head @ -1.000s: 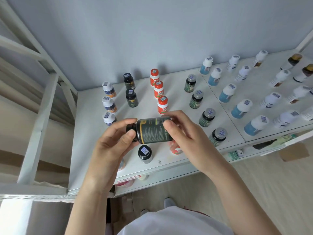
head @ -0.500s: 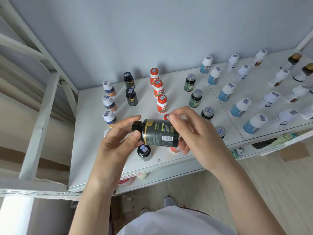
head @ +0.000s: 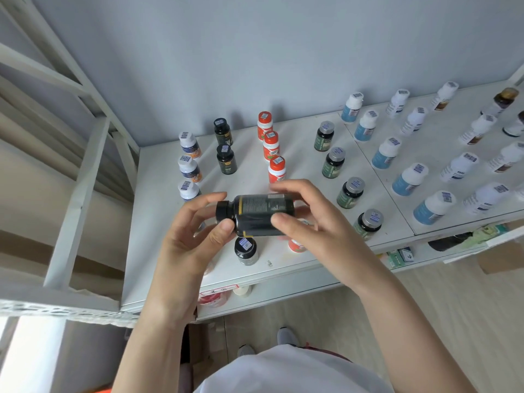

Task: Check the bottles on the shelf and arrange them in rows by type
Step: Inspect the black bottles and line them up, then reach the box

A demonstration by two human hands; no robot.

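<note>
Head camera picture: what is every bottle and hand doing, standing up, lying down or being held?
black bottle: held sideways above the shelf, cap on.
left hand: grips the cap end.
right hand: grips the bottom end.
orange-capped bottles: upright, capped, in a row.
silver-capped bottles: upright, capped, in a row.
blue bottles: upright, capped, in a row.
dark-capped bottle: upright, capped, near the front edge.

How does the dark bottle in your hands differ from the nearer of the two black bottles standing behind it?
The held bottle lies sideways, cap to the left; the standing black bottle is upright. The held bottle is gripped by left hand and right hand above the shelf; the standing black bottle rests on it untouched. Both have dark bodies and black caps.
</note>
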